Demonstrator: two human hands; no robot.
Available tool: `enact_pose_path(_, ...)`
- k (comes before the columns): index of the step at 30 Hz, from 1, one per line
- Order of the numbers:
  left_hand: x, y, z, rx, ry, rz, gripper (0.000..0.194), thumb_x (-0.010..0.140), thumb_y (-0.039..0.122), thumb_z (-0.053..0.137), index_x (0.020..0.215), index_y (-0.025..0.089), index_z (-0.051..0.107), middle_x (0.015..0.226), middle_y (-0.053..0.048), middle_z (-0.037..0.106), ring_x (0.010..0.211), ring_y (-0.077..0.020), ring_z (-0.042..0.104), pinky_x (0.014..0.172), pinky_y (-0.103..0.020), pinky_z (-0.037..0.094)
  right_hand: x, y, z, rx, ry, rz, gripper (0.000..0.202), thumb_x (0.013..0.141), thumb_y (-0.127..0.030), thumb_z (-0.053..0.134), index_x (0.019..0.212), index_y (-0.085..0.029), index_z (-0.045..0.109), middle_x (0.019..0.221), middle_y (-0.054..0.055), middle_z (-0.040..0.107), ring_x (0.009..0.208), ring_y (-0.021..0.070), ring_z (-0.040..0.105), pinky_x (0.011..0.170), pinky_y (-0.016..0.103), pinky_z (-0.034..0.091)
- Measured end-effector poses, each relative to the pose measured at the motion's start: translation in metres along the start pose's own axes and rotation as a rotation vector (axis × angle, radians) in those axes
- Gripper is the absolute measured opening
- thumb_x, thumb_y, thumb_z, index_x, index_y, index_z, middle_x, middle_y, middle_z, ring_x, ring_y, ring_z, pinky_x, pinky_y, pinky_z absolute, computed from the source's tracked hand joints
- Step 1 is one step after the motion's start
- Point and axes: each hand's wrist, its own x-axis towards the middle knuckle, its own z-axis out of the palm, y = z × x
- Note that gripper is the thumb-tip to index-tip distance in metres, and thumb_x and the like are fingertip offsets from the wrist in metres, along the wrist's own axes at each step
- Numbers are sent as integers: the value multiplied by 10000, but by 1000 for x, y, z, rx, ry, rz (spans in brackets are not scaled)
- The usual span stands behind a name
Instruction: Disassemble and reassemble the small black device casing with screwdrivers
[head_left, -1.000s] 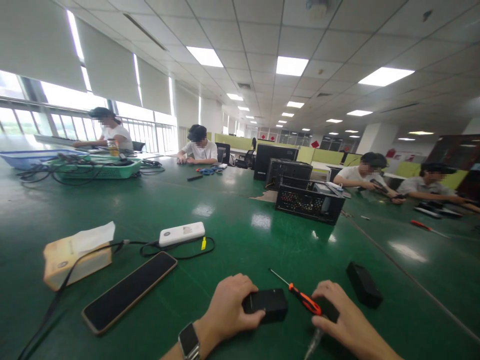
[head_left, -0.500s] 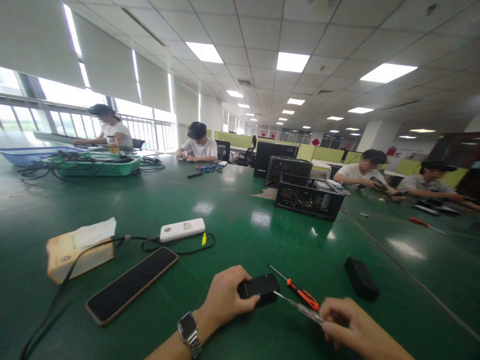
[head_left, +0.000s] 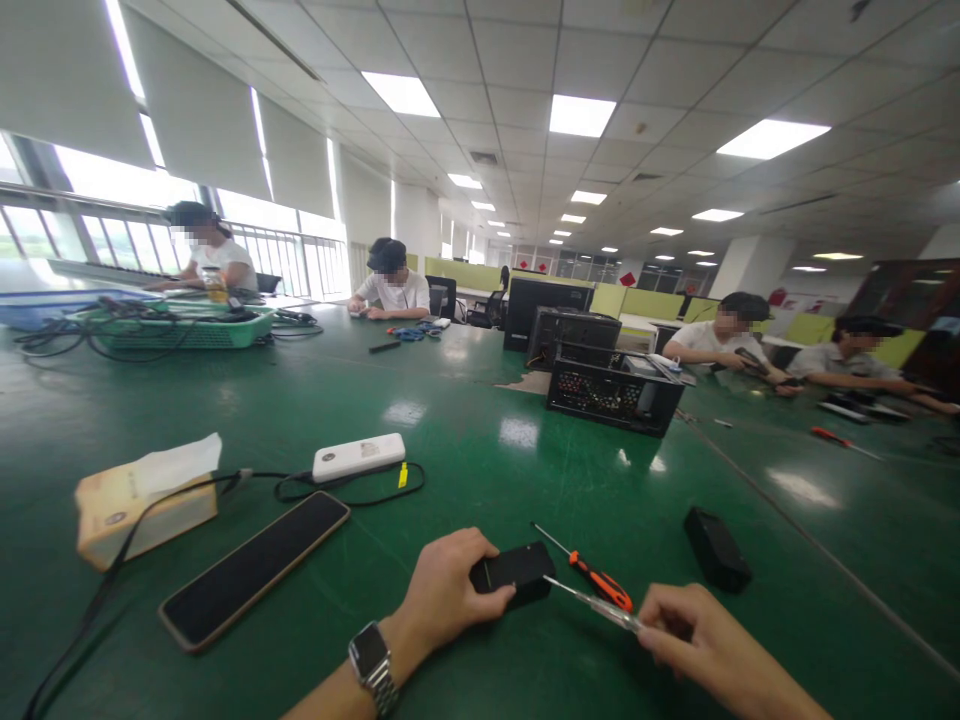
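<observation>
A black box [head_left: 517, 575] is steadied by the left hand [head_left: 450, 585] while a clear-handled screwdriver [head_left: 604, 608], gripped in the right hand [head_left: 686, 640], is angled to its end.

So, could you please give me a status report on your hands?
Left hand gripping black box. Right hand holding clear-handled screwdriver, tip at box's end. Orange-and-black screwdriver close by.

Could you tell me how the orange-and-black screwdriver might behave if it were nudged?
The orange-and-black screwdriver would probably stay stiff, given its straight metal shaft. It may slide easily, since the green tabletop looks glossy. Its bulkier handle suggests it could pivot rather than roll straight.
</observation>
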Motion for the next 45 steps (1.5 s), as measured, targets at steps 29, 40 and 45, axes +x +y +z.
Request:
enact_pose_path(29, -1, 1, -2, -4, 0, -3, 194, 662, 293, 737, 811, 177, 689, 776, -30, 674, 722, -198, 628, 646, -262, 468, -1, -1, -2, 21, -5, 26, 271, 879, -390, 543, 739, -162, 584, 632, -19, 576, 570, 115, 520, 533, 207, 396)
enact_pose_path(40, -2, -2, 3, -26, 6, 30, 207, 654, 279, 747, 821, 171, 690, 781, -30, 676, 721, -194, 628, 652, -261, 471, 10, -17, 27, -176, 47, 3, 304, 894, -438, 519, 805, -194, 675, 695, -4, 607, 668, 145, 555, 618, 225, 408)
enact_pose_path(45, -3, -1, 3, -26, 3, 29, 242, 637, 284, 765, 839, 169, 698, 783, -24, 677, 728, -196, 630, 654, -262, 462, 7, -15, 27, -124, 19, 57, 332, 882, -462, 514, 786, -183, 666, 721, 25, 623, 706, 169, 584, 593, 223, 439)
